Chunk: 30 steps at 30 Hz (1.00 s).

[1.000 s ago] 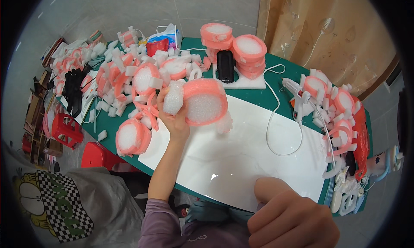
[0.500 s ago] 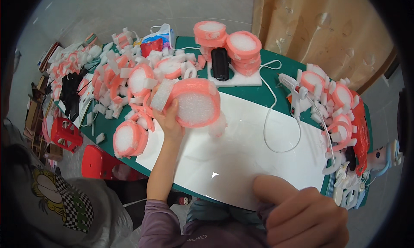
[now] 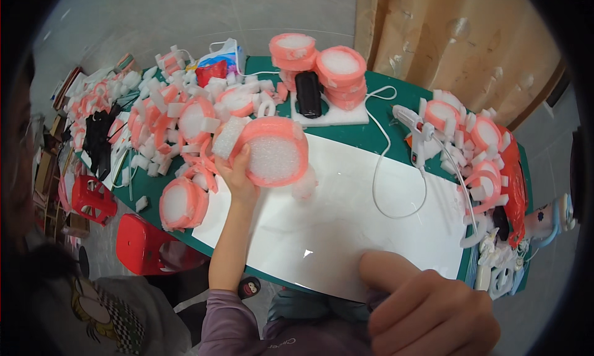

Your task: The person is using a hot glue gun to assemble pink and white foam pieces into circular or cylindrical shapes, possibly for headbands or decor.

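My left hand [image 3: 238, 176] grips a round foam piece [image 3: 275, 156], a pink ring around a white foam disc, above the white board [image 3: 346, 232]. Its thumb presses the near rim, and a white foam block [image 3: 229, 138] sticks out at the ring's left side. Another pale foam bit [image 3: 305, 184] shows below the ring's right edge. My right hand [image 3: 436, 316] is raised large and close at the lower right, fingers curled; whatever they may hold is hidden. A white glue gun [image 3: 413, 135] with its cable lies on the table's right side, apart from both hands.
Stacked pink-and-white rounds [image 3: 342, 74] stand at the back beside a black object [image 3: 308, 95]. Foam pieces [image 3: 151, 117] heap on the left; more rounds [image 3: 484, 133] and a red bag [image 3: 513, 189] lie right. A person [image 3: 102, 306] is close at left, near red stools [image 3: 142, 244].
The view has shifted slightly. My left hand still grips the foam round in nearly the same pose. My right hand stays curled, a little further left in view. The person at left has leaned closer in.
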Each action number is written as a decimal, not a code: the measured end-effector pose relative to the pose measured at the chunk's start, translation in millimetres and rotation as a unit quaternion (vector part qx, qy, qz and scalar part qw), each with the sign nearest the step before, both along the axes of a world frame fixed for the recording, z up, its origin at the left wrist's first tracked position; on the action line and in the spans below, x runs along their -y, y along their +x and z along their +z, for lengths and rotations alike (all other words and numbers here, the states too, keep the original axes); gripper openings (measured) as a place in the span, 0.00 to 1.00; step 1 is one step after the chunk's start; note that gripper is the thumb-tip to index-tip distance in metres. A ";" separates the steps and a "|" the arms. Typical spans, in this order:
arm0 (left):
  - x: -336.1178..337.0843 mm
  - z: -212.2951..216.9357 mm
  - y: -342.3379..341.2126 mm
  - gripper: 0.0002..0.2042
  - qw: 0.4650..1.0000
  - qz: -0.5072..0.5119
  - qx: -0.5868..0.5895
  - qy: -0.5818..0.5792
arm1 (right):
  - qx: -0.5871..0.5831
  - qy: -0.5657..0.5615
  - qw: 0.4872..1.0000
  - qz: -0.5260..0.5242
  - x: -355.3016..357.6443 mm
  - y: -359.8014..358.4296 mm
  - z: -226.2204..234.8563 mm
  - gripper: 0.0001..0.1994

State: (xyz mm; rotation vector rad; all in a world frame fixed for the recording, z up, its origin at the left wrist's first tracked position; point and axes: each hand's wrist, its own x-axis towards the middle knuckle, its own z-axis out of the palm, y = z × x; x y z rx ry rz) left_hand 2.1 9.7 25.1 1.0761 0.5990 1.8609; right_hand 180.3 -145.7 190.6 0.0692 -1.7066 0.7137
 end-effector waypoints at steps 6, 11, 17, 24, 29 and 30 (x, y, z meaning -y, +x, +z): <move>-1.5 -4.3 1.2 0.23 0.995 0.046 -0.083 0.038 | 0.042 0.025 0.989 -0.137 -11.2 2.7 -10.8 0.10; -11.0 -15.3 -4.2 0.25 0.995 0.028 -0.082 0.054 | 0.274 -0.088 0.880 -0.377 -39.4 5.2 4.7 0.06; -20.0 -30.2 -3.3 0.24 0.947 0.188 -0.255 0.060 | 0.323 -0.019 0.842 -0.432 -89.9 8.3 -43.5 0.14; 3.2 10.6 16.0 0.28 0.981 -0.002 -0.173 0.084 | 0.376 -0.092 0.846 -0.367 -107.2 -20.4 -35.0 0.28; 4.1 6.8 19.8 0.34 0.925 0.096 -0.367 0.023 | 0.388 -0.071 0.835 -0.383 -121.9 -27.6 -55.2 0.21; -5.9 -4.1 19.2 0.33 0.876 0.197 -0.422 0.127 | 0.413 -0.079 0.816 -0.395 -125.5 -27.2 -59.8 0.17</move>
